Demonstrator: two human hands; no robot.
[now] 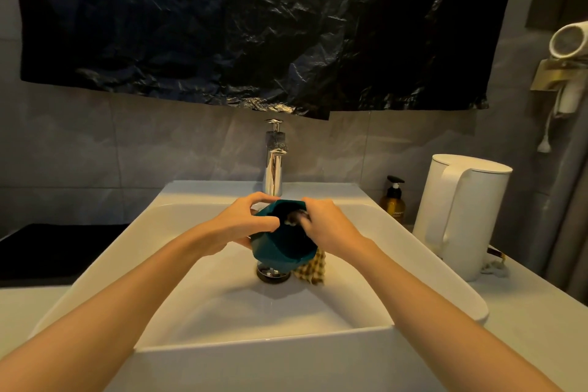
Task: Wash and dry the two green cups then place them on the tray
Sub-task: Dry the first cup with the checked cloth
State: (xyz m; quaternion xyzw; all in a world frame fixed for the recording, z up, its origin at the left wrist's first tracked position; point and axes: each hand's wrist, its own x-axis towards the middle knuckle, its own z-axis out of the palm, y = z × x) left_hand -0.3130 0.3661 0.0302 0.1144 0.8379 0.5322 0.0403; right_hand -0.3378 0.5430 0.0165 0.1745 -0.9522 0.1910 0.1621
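Observation:
A dark green faceted cup (276, 251) hangs tilted over the middle of the white sink (203, 305), its mouth turned toward me. My left hand (245, 223) grips the cup at its rim and side. My right hand (321, 226) holds a checked cloth (313, 269); part of the cloth is pushed inside the cup under my fingers and the rest hangs down behind the cup. Only one green cup is in view. The black tray (47, 251) lies on the counter at the left.
A chrome tap (274, 165) stands behind the sink, the drain plug (273, 274) sits below the cup. At the right stand a brown pump bottle (393, 200) and a white kettle (461, 216). A hair dryer (569, 51) hangs on the right wall.

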